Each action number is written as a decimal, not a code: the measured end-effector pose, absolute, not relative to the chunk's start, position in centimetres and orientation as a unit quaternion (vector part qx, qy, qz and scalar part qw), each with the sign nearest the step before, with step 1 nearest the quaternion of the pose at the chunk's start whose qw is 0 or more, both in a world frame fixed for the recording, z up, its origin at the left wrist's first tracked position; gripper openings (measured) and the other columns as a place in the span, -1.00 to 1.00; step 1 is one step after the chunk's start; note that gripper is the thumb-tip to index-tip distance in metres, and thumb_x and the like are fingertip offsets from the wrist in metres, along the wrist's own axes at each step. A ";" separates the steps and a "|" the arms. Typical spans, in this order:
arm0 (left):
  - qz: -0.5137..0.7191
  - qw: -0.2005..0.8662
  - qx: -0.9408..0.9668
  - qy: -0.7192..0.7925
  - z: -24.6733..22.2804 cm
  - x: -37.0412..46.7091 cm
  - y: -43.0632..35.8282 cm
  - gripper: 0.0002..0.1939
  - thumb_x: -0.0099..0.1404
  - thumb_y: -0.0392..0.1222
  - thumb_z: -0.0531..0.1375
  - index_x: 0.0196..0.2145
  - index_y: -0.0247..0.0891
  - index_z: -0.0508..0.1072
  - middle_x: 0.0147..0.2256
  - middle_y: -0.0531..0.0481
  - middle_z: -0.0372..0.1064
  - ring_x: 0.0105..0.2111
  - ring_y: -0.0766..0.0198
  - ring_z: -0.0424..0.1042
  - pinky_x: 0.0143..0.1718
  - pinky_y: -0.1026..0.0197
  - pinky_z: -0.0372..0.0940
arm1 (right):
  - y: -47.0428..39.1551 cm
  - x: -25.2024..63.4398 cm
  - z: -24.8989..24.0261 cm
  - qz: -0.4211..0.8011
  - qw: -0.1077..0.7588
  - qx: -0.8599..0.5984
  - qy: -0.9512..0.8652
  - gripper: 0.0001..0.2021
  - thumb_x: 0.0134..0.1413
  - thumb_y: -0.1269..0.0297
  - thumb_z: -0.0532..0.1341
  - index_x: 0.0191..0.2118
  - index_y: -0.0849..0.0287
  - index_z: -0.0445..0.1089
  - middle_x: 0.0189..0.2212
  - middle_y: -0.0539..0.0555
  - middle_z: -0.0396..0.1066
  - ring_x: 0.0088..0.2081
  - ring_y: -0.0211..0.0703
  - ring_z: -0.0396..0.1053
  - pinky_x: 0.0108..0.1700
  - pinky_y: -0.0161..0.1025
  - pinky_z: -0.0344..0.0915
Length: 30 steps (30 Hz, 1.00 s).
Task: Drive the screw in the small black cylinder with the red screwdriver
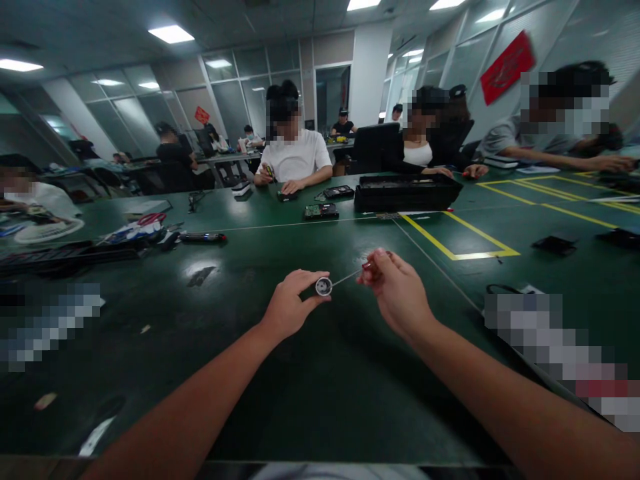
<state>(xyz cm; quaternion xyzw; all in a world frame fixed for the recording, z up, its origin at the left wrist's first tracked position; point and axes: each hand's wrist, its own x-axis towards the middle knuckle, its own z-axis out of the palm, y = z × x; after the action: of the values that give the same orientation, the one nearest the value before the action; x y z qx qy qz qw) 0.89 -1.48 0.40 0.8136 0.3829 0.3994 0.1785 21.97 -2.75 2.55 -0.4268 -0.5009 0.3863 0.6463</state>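
Between the thumb and fingers of my left hand (295, 300) is a small round metal part (324, 287), its circular open face turned toward me. My right hand (395, 283) pinches the red handle of a screwdriver (347, 277). The thin shaft points left and its end meets the right edge of the round part; whether it reaches inside cannot be made out. Both hands are above the green table (320, 400).
A long black housing (407, 192) stands at the back, beside a circuit board (321, 211). Tools and cables (143, 228) lie at the left, near a dark pen-like tool (203, 237). People sit across the table, one in a white shirt (296, 157).
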 end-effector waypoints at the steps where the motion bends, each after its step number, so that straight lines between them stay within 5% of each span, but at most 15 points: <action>1: 0.395 0.186 0.809 0.394 0.5 0.9 -1.5 -0.59 0.25 -0.19 0.36 0.06 -0.11 0.50 -0.03 -0.04 0.52 -0.01 0.13 0.44 0.09 0.03 0.27 | -2.5 22.0 2.4 0.397 0.653 -0.425 -0.486 -0.74 0.26 0.01 0.14 -0.29 0.10 0.30 -0.47 -0.03 0.37 -0.46 -0.20 0.39 -0.30 -0.15 0.43; 15: 0.371 0.213 0.788 0.443 0.6 0.7 -1.7 -0.54 0.24 -0.15 0.37 0.10 -0.11 0.48 -0.04 -0.06 0.51 -0.03 0.08 0.43 0.04 0.01 0.27 | -4.1 21.6 2.1 0.221 0.599 -0.451 -0.624 -0.79 0.35 0.09 0.12 -0.18 0.11 0.37 -0.38 0.03 0.48 -0.35 -0.16 0.47 -0.31 -0.20 0.39; 23: 0.378 0.191 0.798 0.428 0.1 0.7 -1.2 -0.57 0.21 -0.15 0.40 0.04 -0.09 0.53 -0.05 -0.04 0.55 -0.03 0.07 0.45 0.06 -0.01 0.27 | -4.7 22.0 3.4 0.092 0.511 -0.499 -0.694 -0.78 0.21 0.05 0.25 -0.27 0.09 0.47 -0.49 0.01 0.54 -0.49 -0.15 0.48 -0.44 -0.23 0.32; 30: 0.379 0.199 0.784 0.450 0.4 0.5 -1.1 -0.58 0.22 -0.17 0.39 0.05 -0.11 0.52 -0.03 -0.05 0.54 -0.01 0.06 0.46 0.07 -0.02 0.28 | -4.7 21.9 3.3 0.104 0.490 -0.452 -0.738 -0.87 0.29 0.25 0.13 -0.13 0.11 0.37 -0.33 0.09 0.54 -0.30 -0.08 0.53 -0.26 -0.16 0.41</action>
<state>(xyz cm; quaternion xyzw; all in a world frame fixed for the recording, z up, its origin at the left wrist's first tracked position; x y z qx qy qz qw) 0.52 -1.08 0.39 0.7839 0.4500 0.3787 0.1991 21.91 -4.66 3.28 -0.4523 -0.7380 0.1042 0.4899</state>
